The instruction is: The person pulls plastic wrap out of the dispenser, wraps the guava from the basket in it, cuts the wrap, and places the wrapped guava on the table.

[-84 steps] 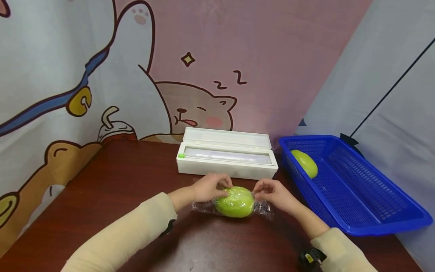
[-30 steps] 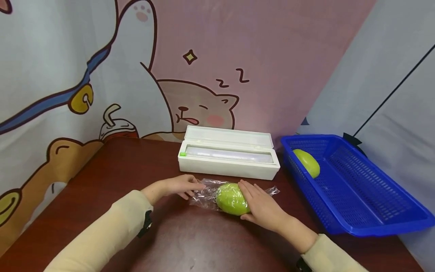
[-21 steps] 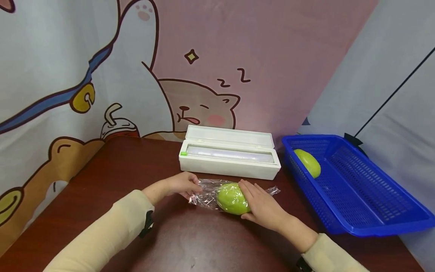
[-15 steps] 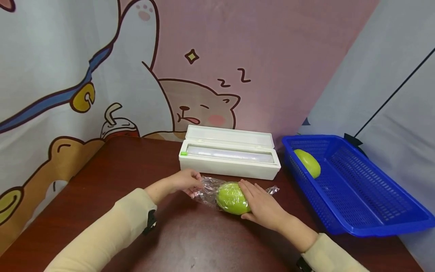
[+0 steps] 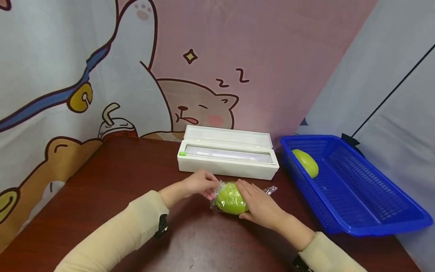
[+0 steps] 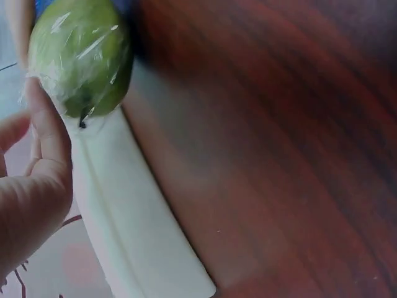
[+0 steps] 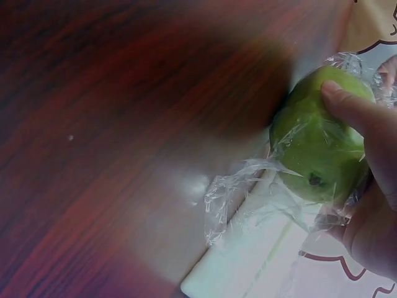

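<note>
Cloth: While it rises behind everything and along both sides, the printed cloth (image 5: 272,56) shows cartoon animals on pink and white, one with closed eyes beneath two Z marks.
Surface: The surface (image 5: 204,241) is dark reddish brown, its grain plain in both wrist views.
Basket: The blue plastic basket (image 5: 357,204) stands at the right, its walls pierced with small holes.
Box: The long white box (image 5: 224,167) sits toward the back, just beside the basket, its lid raised and a pale roll (image 5: 227,154) lying inside.
Sleeves: Two cream sleeves (image 5: 115,230) reach in from the near edge, with a dark band (image 5: 162,226) at the wrist.
Right grip: The person's right grip (image 5: 261,204) is parted about as wide as the green fruit (image 5: 231,200) in clear wrap (image 7: 223,198) and has hold of it, thumb on the near side, fingers over the far side.
Left grip: The left grip (image 5: 200,184) is nearly closed, thumb and bent fingers pinching the wrap at the fruit's left end.
Fruit: It rests on the surface in front of the box, between the two hands.
Second fruit: Another green fruit (image 5: 307,162) leans inside the basket against its left wall.
Wrap end: A crumpled end of wrap sticks out loose beyond the right fingers.
Tab: A bright green tab (image 5: 182,153) marks the box's left end.
Stem: A short dark stem (image 6: 82,121) shows at the fruit's left end, near the left fingertips.
</note>
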### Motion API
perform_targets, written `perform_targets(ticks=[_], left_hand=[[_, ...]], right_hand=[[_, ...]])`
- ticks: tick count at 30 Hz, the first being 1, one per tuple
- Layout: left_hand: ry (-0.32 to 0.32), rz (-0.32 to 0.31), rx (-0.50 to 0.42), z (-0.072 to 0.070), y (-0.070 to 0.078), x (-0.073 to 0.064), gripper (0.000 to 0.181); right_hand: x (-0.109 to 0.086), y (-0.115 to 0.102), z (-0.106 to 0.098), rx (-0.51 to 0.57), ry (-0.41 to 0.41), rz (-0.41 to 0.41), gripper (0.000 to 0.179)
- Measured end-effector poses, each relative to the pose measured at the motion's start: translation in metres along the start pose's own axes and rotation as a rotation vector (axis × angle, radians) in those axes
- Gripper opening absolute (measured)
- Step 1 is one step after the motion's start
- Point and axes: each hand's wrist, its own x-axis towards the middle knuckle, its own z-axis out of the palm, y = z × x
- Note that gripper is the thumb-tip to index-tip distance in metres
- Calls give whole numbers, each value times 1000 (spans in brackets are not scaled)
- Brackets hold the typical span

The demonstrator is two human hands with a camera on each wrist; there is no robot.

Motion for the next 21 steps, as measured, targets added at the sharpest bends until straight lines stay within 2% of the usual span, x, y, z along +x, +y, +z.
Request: perform_targets(ticks=[2, 3, 5, 9, 10, 14, 18, 21], left_hand=[[-11, 17, 0, 2, -2, 1, 24], [-10, 47, 41, 3, -3, 1, 23], [-5, 146, 192, 2, -5, 0, 19], [42, 357, 567, 1, -11, -2, 17], [30, 391, 617, 2, -13, -3, 22], [-50, 434, 703, 10, -20, -2, 42], [-46, 412, 814, 18, -23, 1, 60], [-48, 377, 938, 23, -23, 4, 80]], right_hand=[[1, 0, 0, 4, -2, -1, 92], [1, 0, 0, 7, -2, 0, 92], [1, 1, 0, 9, -3, 1, 92], [1, 2, 1, 21, -3, -3, 93], [1, 2, 1, 24, -4, -2, 93], [1, 2, 1, 46, -10, 18, 93], [2, 2, 0, 69, -9, 33, 92], [2, 3, -1, 88, -13, 31, 93]])
